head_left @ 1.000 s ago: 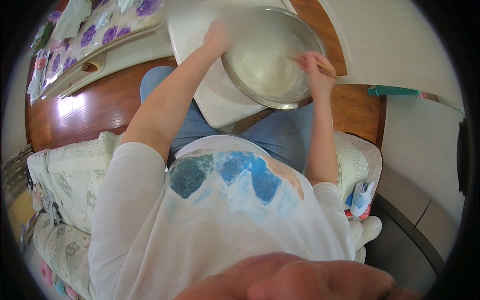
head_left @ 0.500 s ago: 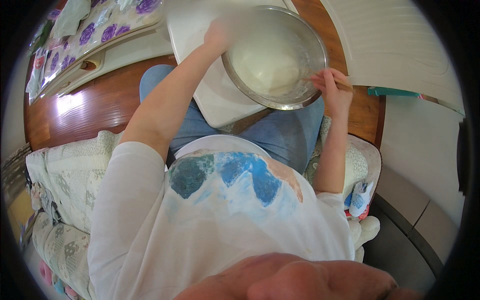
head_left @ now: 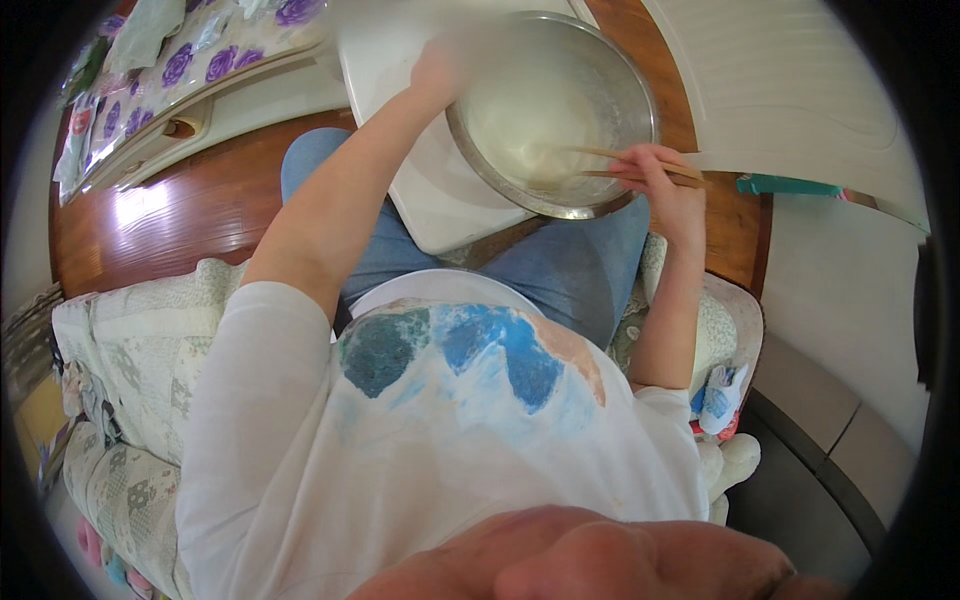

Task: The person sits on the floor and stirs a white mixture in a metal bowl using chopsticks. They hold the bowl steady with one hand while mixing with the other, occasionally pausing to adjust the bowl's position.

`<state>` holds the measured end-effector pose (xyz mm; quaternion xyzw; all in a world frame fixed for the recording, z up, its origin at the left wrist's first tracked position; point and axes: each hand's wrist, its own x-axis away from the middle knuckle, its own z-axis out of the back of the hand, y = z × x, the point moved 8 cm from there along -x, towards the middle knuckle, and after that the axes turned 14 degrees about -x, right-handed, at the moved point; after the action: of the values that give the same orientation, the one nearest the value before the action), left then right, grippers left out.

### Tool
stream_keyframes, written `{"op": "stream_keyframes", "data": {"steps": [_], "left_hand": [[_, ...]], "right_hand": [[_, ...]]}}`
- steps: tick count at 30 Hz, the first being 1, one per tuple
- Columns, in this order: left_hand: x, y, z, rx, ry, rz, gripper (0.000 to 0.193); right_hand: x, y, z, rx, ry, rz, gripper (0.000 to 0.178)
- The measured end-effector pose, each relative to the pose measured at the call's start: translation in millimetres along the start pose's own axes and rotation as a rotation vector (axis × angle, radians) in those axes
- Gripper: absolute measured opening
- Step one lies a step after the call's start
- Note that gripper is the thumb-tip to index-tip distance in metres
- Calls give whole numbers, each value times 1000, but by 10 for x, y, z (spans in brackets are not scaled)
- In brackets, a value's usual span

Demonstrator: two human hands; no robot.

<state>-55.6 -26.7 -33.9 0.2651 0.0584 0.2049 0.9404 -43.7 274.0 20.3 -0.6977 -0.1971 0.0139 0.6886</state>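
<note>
A large metal bowl (head_left: 640,85) holds a pale, whitish mixture (head_left: 535,115), with white residue on its inner wall. My right hand (head_left: 657,172) grips a pair of wooden chopsticks (head_left: 598,174) over the bowl's near right rim. Their tips are spread and reach into the mixture. Beside the bowl's left rim is my left hand (head_left: 438,75); a blurred patch covers its fingers, so whether it holds the rim cannot be seen.
Under the bowl is a white flat-topped surface (head_left: 435,225), in front of my knees. A table with a purple-flowered cover (head_left: 190,75) carries plastic bags at the far left. A patterned sofa (head_left: 140,345) lies behind me, and a white panel (head_left: 780,90) stands at the right.
The chopsticks have swung leftward, away from the bowl's right wall, and their tips now show apart over the mixture. My left hand has hardly moved.
</note>
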Motion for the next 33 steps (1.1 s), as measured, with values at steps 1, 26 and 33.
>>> {"op": "stream_keyframes", "data": {"steps": [1,26,33], "left_hand": [[-9,-10,-11,17,-2,7,53],[2,-10,10,26,-8,44,54],[32,5,43,-13,10,38,53]], "right_hand": [[-9,-24,146,17,95,31,17],[-424,113,-102,-84,185,299,14],[-111,111,-861,101,-251,302,15]]}}
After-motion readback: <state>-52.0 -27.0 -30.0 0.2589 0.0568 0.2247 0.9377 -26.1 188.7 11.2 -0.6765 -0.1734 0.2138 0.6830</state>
